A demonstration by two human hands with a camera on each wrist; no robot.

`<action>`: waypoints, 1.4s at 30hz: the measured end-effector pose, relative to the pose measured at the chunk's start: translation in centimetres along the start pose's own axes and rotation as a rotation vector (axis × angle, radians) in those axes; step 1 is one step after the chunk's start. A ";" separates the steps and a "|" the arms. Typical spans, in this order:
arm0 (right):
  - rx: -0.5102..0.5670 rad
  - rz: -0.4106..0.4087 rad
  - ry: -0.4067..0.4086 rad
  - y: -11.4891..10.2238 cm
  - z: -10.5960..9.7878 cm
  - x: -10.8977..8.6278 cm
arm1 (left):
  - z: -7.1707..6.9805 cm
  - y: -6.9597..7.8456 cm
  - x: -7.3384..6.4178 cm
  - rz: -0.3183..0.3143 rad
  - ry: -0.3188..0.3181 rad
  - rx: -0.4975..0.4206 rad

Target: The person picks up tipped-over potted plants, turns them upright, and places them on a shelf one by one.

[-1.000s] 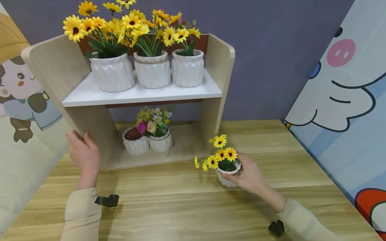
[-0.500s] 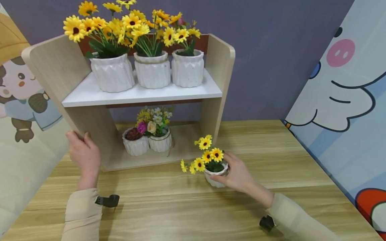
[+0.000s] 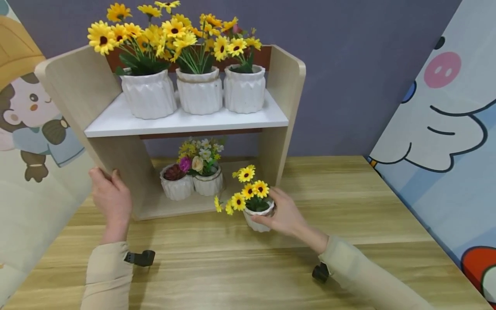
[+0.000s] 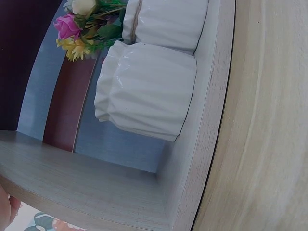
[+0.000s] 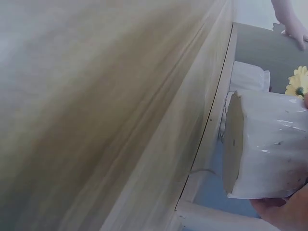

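Note:
My right hand (image 3: 286, 215) pinches the rim of a white ribbed flowerpot (image 3: 256, 221) with small yellow daisy-like flowers (image 3: 248, 191), thumb in front and fingers behind. The pot is off the table, just in front of the lower compartment; its unglazed underside (image 5: 234, 144) shows in the right wrist view. My left hand (image 3: 112, 198) grips the front edge of the left side panel (image 3: 118, 157) of a two-tier wooden shelf. Inside the lower compartment stand a succulent pot (image 3: 177, 188) and a mixed-flower pot (image 3: 209, 184), side by side at left and centre.
On the white upper board (image 3: 186, 125) stand three white pots of yellow flowers: a large one (image 3: 149, 97), a middle one (image 3: 199, 94) and a right one (image 3: 245, 90). The shelf's right side panel (image 3: 288, 103) rises close behind the held pot. A wooden table (image 3: 217, 267) lies beneath.
My right hand has carried the yellow-flower pot leftward and slightly upward, from beside the shelf's right panel to before the lower opening. My left hand has stayed on the left panel.

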State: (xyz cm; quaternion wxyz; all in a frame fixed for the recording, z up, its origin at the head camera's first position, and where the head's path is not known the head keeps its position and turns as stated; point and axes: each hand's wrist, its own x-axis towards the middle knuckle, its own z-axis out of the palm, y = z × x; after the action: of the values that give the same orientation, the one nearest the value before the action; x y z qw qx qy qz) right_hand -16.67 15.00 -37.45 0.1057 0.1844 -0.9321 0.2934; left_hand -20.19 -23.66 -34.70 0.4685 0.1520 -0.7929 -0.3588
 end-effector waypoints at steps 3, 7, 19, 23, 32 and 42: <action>0.017 -0.007 0.024 -0.1 0.5 0.8 | 0.0 0.1 0.0 -0.010 -0.010 -0.002; 0.076 0.008 0.057 -0.1 1.3 1.8 | -0.4 -0.2 -0.1 -0.041 -0.027 0.008; 0.105 0.094 0.094 -0.5 3.7 4.0 | -0.4 -0.7 -0.2 0.016 0.000 0.018; 0.108 0.119 0.126 -0.6 4.3 4.8 | -0.2 -0.8 -0.2 0.014 -0.004 0.015; 0.127 0.193 0.175 -0.6 5.8 6.4 | -0.3 -0.4 -0.3 -0.026 -0.018 0.012; 0.123 0.252 0.237 -0.1 6.6 8.1 | -0.1 -0.1 -0.2 -0.009 -0.008 0.008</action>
State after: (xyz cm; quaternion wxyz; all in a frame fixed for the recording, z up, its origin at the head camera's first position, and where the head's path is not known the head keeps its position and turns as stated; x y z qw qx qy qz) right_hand -24.62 8.80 -40.20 0.1659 0.0363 -0.9091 0.3804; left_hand -20.02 -23.68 -34.84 0.4631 0.1560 -0.7955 -0.3582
